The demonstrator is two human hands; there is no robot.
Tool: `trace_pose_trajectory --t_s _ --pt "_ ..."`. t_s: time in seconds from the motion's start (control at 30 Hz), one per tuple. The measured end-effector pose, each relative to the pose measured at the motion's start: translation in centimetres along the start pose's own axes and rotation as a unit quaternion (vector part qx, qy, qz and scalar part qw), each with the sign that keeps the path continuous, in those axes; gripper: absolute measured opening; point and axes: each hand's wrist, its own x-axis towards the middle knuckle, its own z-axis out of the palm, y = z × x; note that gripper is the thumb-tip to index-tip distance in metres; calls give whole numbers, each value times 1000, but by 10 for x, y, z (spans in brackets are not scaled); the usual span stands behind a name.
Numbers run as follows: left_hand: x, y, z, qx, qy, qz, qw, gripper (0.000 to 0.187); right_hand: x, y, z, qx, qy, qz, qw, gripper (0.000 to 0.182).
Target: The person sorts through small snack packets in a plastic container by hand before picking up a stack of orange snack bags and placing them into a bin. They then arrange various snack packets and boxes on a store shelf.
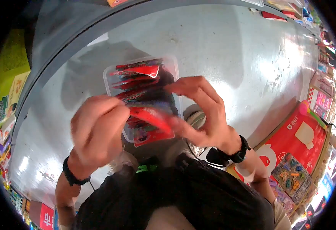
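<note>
A red packet [152, 117], smeared by motion, is held above a clear plastic tub. My left hand [99, 128] is closed, pinching the packet's left end between thumb and fingers. Close by on the other side, my right hand [208, 113] has its thumb at the packet's right end, while its index finger is spread well apart over the tub's right side. Inside the clear plastic tub [178, 67], several red and black packets [137, 71] stand in a row on edge. Another red packet [152, 138] leans at the near end.
The tub stands on a grey floor [214, 42] between my shoes [196, 119]. At the right is a red display box [304, 128] with a bag of small toy figures [291, 174]. A grey shelf edge [80, 32] curves along the upper left, near green packaging [13, 73].
</note>
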Motion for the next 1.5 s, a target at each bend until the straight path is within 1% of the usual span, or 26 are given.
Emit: trace_pose_trajectory --t_s 0.03,0.07,0.13,0.17,0.2,0.27,0.3,0.33,0.37,0.4,0.47,0.5,0.53,0.57,0.6,0.63,0.7,0.73,0.77,0.8,0.87,0.9,1.03,1.1,1.2,1.5 --pt "5 4 -9 3 17 2 1000 26 2 0 -3 52 -23 -33 998 43" --pt "9 10 -18 2 16 2 1000 26 2 -2 -5 51 -23 -32 998 43" --pt "19 19 -35 -13 -23 -52 998 23 3 -4 -8 117 -48 -54 991 46" --pt "24 18 -38 -14 -23 -52 998 23 3 -5 -3 91 -21 -61 994 38" --pt "30 15 -40 15 -49 -26 998 24 1 -7 -6 91 -21 -61 994 38" --pt "39 6 -35 44 -75 0 996 25 0 -10 -16 -23 -25 -34 999 24" --pt "43 0 -27 14 -11 16 1000 27 1 -11 -20 -32 26 -40 998 14" --pt "44 -3 -20 -16 53 32 998 28 0 -18 -29 -24 69 5 997 10" --pt "39 2 -13 -49 88 10 995 26 -2 -24 -38 -53 89 68 992 9" --pt "35 5 -7 -51 89 9 995 26 -4 -28 -44 -83 109 130 982 8" --pt "26 9 4 -118 -124 41 984 28 -10 -23 -50 -113 130 157 972 8" --pt "20 17 19 -79 -156 42 984 28 -13 -22 -52 -156 120 107 974 9" --pt "11 25 36 -40 -189 42 980 29 -14 -25 -51 -155 119 108 975 9" --pt "3 28 45 26 -245 52 968 42 -15 -30 -51 -178 88 116 973 9" --pt "-3 27 54 26 -245 51 968 42 -17 -33 -49 -202 57 124 970 10" --pt "-9 27 63 35 -269 19 962 45 -19 -34 -41 -186 84 160 966 14" --pt "-20 21 74 70 -311 -13 948 55 -22 -32 -33 -164 69 175 968 14" --pt "-22 20 78 70 -311 -13 948 55 -24 -30 -31 -142 55 188 970 14" --pt "-23 18 81 123 -312 13 942 54 -28 -22 -32 -177 10 140 974 15" --pt "-23 16 83 177 -311 39 933 53 -29 -20 -29 -177 10 139 974 15" --pt "-23 14 85 183 -298 44 936 52 -30 -19 -23 -192 26 113 975 18" --pt "-22 14 85 188 -285 50 939 51 -30 -20 -21 -197 29 127 972 20" --pt "-19 13 84 191 -290 52 937 46 -30 -25 -16 -212 53 124 968 29" --pt "-20 13 85 194 -293 47 935 44 -31 -32 -16 -195 37 186 962 40" --pt "-21 16 83 199 -297 52 932 44 -34 -35 -16 -173 19 205 963 49" --pt "-22 13 82 132 -273 36 952 43 -32 -32 3 -169 -8 141 975 49"
